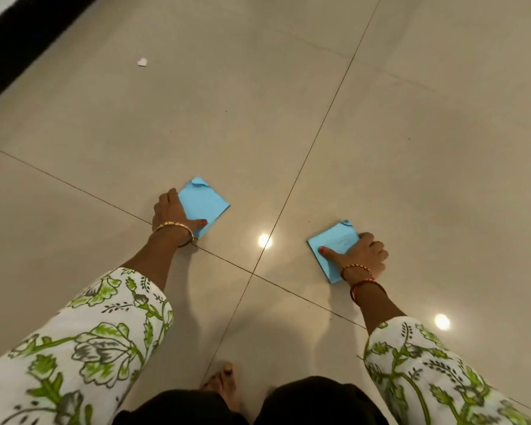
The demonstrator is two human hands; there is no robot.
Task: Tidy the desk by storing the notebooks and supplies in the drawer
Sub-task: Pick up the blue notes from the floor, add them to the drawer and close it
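Two light blue square paper pads lie on the beige tiled floor. My left hand (pixel 170 214) grips the left blue pad (pixel 204 205) at its near left edge, thumb on top, the pad's far corner curled up. My right hand (pixel 360 256) grips the right blue pad (pixel 334 245) from its right side, thumb pressed on its top face and the other fingers curled along its edge. Both pads appear to touch the floor. No desk or drawer is in view.
A small white scrap of paper (pixel 142 62) lies on the floor at the far left. A dark strip (pixel 19 47), maybe a rug or furniture base, runs along the upper left. My bare foot (pixel 223 383) stands at the bottom centre. Ceiling lights reflect on the tiles.
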